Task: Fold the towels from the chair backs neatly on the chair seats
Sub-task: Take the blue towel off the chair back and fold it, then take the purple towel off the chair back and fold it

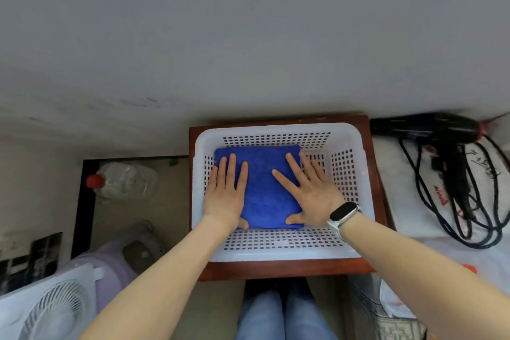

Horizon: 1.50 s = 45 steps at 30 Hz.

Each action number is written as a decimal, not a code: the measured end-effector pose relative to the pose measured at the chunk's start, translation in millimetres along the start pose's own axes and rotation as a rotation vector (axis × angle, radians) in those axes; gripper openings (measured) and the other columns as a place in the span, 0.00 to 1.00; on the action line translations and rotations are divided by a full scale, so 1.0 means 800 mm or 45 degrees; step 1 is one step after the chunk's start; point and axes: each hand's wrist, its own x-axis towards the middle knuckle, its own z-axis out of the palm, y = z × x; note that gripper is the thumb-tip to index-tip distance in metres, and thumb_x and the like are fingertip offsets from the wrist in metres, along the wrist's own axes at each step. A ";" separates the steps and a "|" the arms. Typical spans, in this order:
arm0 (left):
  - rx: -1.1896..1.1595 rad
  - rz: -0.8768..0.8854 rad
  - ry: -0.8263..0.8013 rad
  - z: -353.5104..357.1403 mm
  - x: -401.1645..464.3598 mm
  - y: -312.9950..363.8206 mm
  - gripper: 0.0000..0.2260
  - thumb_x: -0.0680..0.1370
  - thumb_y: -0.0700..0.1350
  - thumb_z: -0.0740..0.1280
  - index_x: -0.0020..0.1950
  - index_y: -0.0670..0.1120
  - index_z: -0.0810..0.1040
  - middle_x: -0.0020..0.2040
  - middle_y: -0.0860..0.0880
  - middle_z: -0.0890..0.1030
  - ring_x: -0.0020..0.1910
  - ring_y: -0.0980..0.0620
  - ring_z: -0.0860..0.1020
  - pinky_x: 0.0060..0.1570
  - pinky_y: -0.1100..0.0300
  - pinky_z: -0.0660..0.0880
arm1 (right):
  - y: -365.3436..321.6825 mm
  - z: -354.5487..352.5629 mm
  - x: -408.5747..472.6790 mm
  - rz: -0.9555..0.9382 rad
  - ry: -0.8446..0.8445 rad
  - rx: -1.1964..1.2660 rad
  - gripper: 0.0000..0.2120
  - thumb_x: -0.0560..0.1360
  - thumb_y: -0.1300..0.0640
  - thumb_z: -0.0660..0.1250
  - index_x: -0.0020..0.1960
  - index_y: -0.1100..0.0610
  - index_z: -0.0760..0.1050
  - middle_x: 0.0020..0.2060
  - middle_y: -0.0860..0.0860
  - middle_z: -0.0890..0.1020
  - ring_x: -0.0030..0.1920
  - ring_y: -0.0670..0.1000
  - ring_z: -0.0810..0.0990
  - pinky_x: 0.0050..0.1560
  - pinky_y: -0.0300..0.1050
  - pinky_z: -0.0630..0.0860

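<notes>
A deep-blue terry towel (262, 188), already folded to a neat square, lies inside a white perforated plastic basket (278, 252) on a reddish-brown wooden seat (287, 270). The left hand (226, 193) and right hand (309, 190) press it flat — fingers straight, slightly spread. This towel looks done — other towels aren't visible.

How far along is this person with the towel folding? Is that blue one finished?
Done: the blue towel is already folded into a neat square and lies in the white basket on the wooden stool. In hand: the left hand and right hand press flat on it. Left: no other towels or chair backs are in view, so I cannot tell.
</notes>
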 end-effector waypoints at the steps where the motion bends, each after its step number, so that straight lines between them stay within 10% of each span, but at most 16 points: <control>1: -0.001 0.002 0.007 0.000 -0.001 0.000 0.55 0.68 0.59 0.71 0.71 0.43 0.29 0.73 0.39 0.31 0.72 0.39 0.33 0.69 0.49 0.34 | -0.001 -0.002 -0.001 0.002 -0.009 0.013 0.51 0.68 0.32 0.62 0.69 0.43 0.26 0.66 0.53 0.25 0.72 0.63 0.32 0.72 0.58 0.38; 9: -0.371 -0.025 0.293 -0.008 -0.044 0.012 0.38 0.75 0.50 0.65 0.75 0.48 0.42 0.76 0.43 0.41 0.75 0.43 0.41 0.72 0.52 0.43 | -0.010 -0.028 -0.049 0.019 0.219 0.493 0.29 0.77 0.47 0.58 0.74 0.47 0.51 0.76 0.52 0.49 0.75 0.54 0.45 0.73 0.51 0.52; 16: -1.029 -0.352 0.747 -0.016 -0.140 0.036 0.21 0.79 0.47 0.60 0.71 0.46 0.64 0.71 0.48 0.65 0.69 0.50 0.64 0.69 0.53 0.60 | -0.047 -0.072 -0.111 0.139 0.342 1.042 0.17 0.79 0.55 0.57 0.66 0.53 0.69 0.64 0.48 0.74 0.66 0.47 0.70 0.65 0.41 0.66; 29: -1.100 -0.906 1.087 0.073 -0.413 -0.024 0.17 0.78 0.47 0.60 0.66 0.46 0.71 0.65 0.47 0.73 0.64 0.46 0.69 0.64 0.51 0.65 | -0.278 -0.123 -0.198 -0.492 0.313 0.514 0.14 0.78 0.56 0.55 0.60 0.55 0.74 0.58 0.50 0.80 0.58 0.51 0.77 0.57 0.44 0.73; 36: -1.257 -1.461 1.258 0.266 -0.662 0.031 0.14 0.76 0.45 0.64 0.60 0.44 0.76 0.57 0.45 0.78 0.57 0.43 0.75 0.54 0.55 0.70 | -0.494 -0.008 -0.319 -0.926 0.081 0.323 0.08 0.75 0.60 0.57 0.48 0.61 0.74 0.45 0.56 0.81 0.47 0.58 0.78 0.48 0.49 0.73; 40: -1.302 -1.787 1.230 0.390 -0.808 0.101 0.14 0.76 0.46 0.63 0.60 0.44 0.75 0.59 0.45 0.78 0.59 0.44 0.74 0.56 0.56 0.69 | -0.607 0.091 -0.419 -1.221 -0.120 0.183 0.14 0.75 0.62 0.58 0.35 0.48 0.67 0.35 0.51 0.76 0.39 0.51 0.70 0.41 0.44 0.65; 45: -1.357 -2.186 1.263 0.498 -0.954 0.173 0.13 0.75 0.43 0.65 0.59 0.42 0.76 0.55 0.43 0.79 0.56 0.44 0.76 0.55 0.55 0.69 | -0.732 0.198 -0.524 -1.459 -0.300 -0.011 0.12 0.77 0.56 0.57 0.57 0.54 0.76 0.53 0.53 0.82 0.54 0.57 0.79 0.53 0.45 0.73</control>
